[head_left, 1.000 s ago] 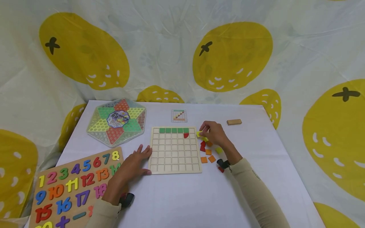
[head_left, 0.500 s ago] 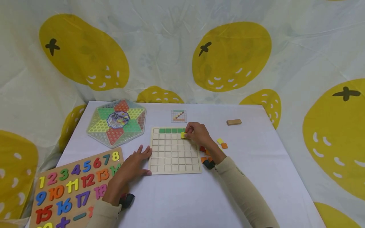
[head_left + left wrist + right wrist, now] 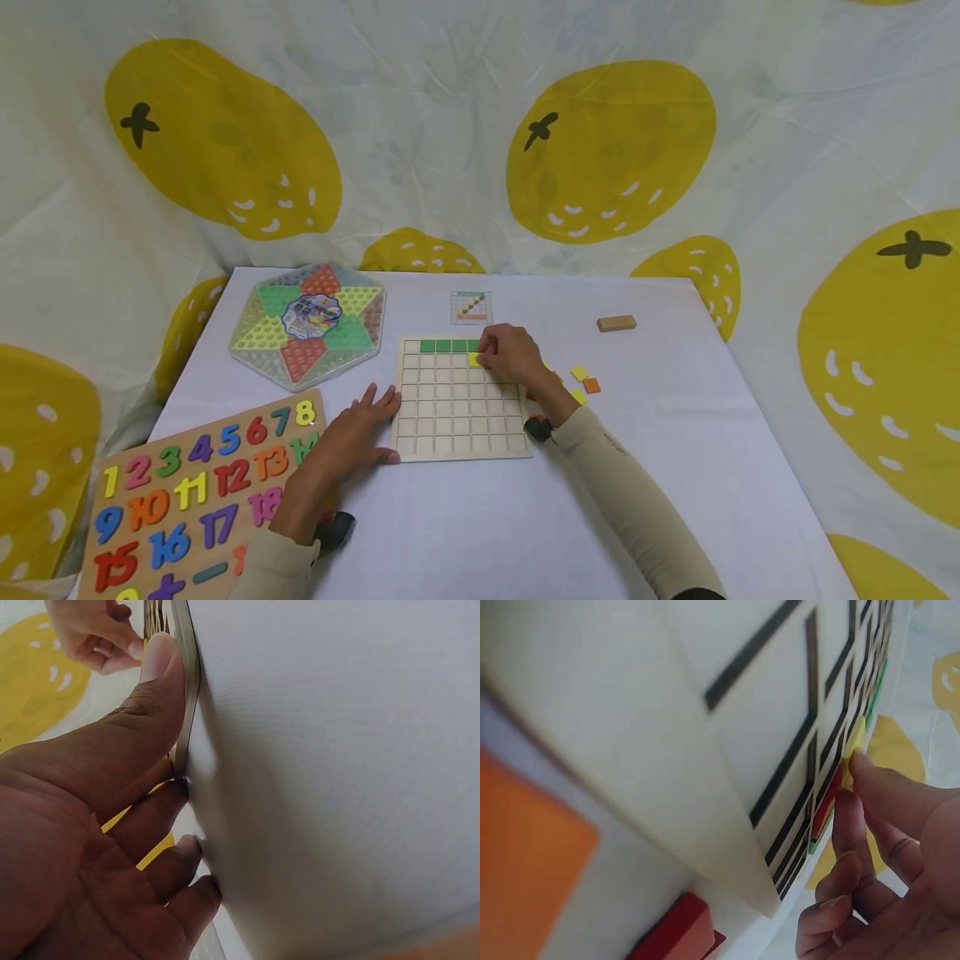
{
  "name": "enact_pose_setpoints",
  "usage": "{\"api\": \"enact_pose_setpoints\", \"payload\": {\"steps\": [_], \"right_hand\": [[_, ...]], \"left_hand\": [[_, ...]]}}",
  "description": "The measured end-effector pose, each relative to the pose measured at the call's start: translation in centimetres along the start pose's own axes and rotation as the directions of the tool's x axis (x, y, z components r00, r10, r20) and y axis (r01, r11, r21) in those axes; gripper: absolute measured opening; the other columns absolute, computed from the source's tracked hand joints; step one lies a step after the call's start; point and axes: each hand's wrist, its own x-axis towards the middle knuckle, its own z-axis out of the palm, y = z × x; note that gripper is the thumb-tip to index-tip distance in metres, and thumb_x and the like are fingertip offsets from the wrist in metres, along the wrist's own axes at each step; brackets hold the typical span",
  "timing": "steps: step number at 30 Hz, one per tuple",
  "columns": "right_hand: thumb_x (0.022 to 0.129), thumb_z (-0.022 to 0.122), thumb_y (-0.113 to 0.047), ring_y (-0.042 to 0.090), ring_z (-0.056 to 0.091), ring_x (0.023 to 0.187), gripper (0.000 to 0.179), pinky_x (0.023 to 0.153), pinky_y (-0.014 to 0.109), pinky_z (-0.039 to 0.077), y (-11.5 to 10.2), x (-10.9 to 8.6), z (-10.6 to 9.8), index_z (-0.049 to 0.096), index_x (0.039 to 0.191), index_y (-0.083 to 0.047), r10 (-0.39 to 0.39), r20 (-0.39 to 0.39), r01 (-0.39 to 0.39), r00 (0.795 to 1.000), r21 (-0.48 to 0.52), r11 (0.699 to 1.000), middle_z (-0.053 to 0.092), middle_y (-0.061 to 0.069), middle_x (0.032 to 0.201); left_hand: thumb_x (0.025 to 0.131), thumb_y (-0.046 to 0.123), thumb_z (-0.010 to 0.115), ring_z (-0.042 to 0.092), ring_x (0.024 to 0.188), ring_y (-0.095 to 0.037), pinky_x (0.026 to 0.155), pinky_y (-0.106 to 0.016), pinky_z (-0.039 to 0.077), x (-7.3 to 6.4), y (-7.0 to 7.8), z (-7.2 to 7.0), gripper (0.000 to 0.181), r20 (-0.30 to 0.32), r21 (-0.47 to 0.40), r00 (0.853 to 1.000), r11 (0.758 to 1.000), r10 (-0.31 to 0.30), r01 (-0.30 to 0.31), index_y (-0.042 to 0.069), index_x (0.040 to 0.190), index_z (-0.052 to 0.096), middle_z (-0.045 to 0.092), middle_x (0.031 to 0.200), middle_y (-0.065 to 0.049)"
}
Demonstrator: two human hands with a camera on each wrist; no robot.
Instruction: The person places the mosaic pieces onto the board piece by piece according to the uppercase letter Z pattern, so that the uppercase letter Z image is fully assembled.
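A wooden grid board (image 3: 453, 408) lies flat on the white table, with green tiles (image 3: 444, 346) along its top row. My right hand (image 3: 510, 354) pinches a yellow square tile (image 3: 474, 360) between thumb and finger at the second row, just below the green tiles. In the right wrist view, the yellow tile (image 3: 854, 750) stands tilted right beside a red piece (image 3: 827, 801), which my hand hides in the head view. My left hand (image 3: 354, 433) rests spread at the board's left edge, its thumb (image 3: 159, 664) against the rim.
Loose yellow and orange tiles (image 3: 592, 386) lie right of the board, partly under my right arm. A small pattern card (image 3: 471, 307) and a wooden block (image 3: 617, 323) lie behind. A hexagonal star game board (image 3: 307, 325) and a number puzzle (image 3: 202, 500) occupy the left.
My right hand has moved left from the loose tiles onto the board with the yellow tile, then slightly further left. Some loose tiles shifted right. My left hand stays put.
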Motion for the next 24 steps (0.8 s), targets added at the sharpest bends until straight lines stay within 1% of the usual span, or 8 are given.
{"api": "enact_pose_setpoints", "payload": {"steps": [3,6,9,14,17,19,21,24], "right_hand": [[0.094,0.081,-0.017,0.016,0.060,0.069,0.010,0.060,0.029,0.046,-0.3,-0.1,-0.1,0.075,0.087,-0.019,0.016,0.016,-0.016,1.000,-0.021,1.000,0.068,-0.001,0.077],[0.094,0.080,-0.014,0.016,0.061,0.070,0.005,0.061,0.029,0.047,-0.4,-0.1,-0.3,0.078,0.090,-0.017,0.003,0.028,-0.003,1.000,-0.023,1.000,0.070,-0.002,0.079],[0.093,0.080,-0.015,0.016,0.063,0.074,0.002,0.065,0.031,0.050,-0.1,-0.2,-0.7,0.079,0.093,-0.016,-0.015,0.038,0.014,0.999,0.002,1.000,0.072,-0.002,0.082],[0.093,0.083,-0.022,0.018,0.066,0.081,0.005,0.072,0.033,0.053,1.1,-0.4,-1.6,0.079,0.093,-0.020,-0.016,0.009,0.016,1.000,0.058,0.998,0.075,-0.002,0.088],[0.093,0.082,-0.021,0.021,0.064,0.080,0.005,0.070,0.034,0.052,1.9,-0.8,-2.3,0.078,0.094,-0.018,-0.020,-0.016,0.022,1.000,0.085,0.996,0.074,0.001,0.090],[0.094,0.082,-0.021,0.021,0.062,0.079,0.006,0.066,0.032,0.050,2.5,-1.1,-2.8,0.078,0.096,-0.018,-0.018,-0.026,0.020,1.000,0.079,0.997,0.073,0.002,0.091],[0.094,0.082,-0.021,0.021,0.060,0.078,0.006,0.064,0.031,0.049,3.0,-1.5,-3.3,0.077,0.097,-0.018,-0.002,-0.028,0.004,1.000,0.075,0.997,0.073,0.002,0.092],[0.094,0.082,-0.020,0.021,0.058,0.078,0.006,0.064,0.030,0.048,3.7,-2.2,-4.0,0.077,0.099,-0.018,0.033,-0.026,-0.031,0.999,0.060,0.998,0.072,0.001,0.092]], "left_hand": [[0.079,0.025,0.094,0.018,0.164,-0.045,0.128,-0.067,0.026,0.0,0.0,0.1,0.100,0.002,-0.001,1.000,1.000,0.003,-0.003,0.011,0.163,0.041,0.034,0.171,-0.012],[0.079,0.026,0.094,0.018,0.164,-0.045,0.128,-0.068,0.026,0.0,-0.1,0.1,0.101,0.004,0.004,1.000,1.000,0.004,-0.005,0.011,0.163,0.041,0.033,0.171,-0.012],[0.079,0.026,0.094,0.017,0.164,-0.044,0.128,-0.068,0.026,0.0,0.0,0.1,0.101,0.002,0.006,1.000,1.000,0.001,-0.001,0.012,0.163,0.041,0.033,0.172,-0.011],[0.078,0.027,0.094,0.018,0.164,-0.044,0.127,-0.069,0.028,0.0,0.1,0.0,0.101,0.000,0.010,1.000,1.000,0.003,-0.003,0.011,0.163,0.041,0.034,0.171,-0.011],[0.079,0.026,0.094,0.019,0.163,-0.045,0.126,-0.069,0.028,0.0,0.1,0.0,0.101,-0.001,0.015,1.000,1.000,0.005,-0.005,0.010,0.163,0.041,0.034,0.171,-0.012],[0.079,0.026,0.094,0.019,0.163,-0.045,0.126,-0.069,0.028,0.0,0.1,-0.1,0.101,-0.001,0.019,1.000,1.000,0.004,-0.004,0.010,0.163,0.041,0.034,0.171,-0.012],[0.079,0.026,0.094,0.020,0.163,-0.046,0.125,-0.070,0.029,-0.1,0.2,-0.2,0.101,-0.001,0.026,1.000,1.000,0.008,-0.008,0.010,0.163,0.041,0.034,0.171,-0.013],[0.079,0.026,0.094,0.020,0.163,-0.047,0.125,-0.070,0.029,-0.2,0.2,-0.3,0.101,-0.002,0.030,1.000,0.999,0.012,-0.012,0.009,0.163,0.041,0.034,0.171,-0.013]]}}
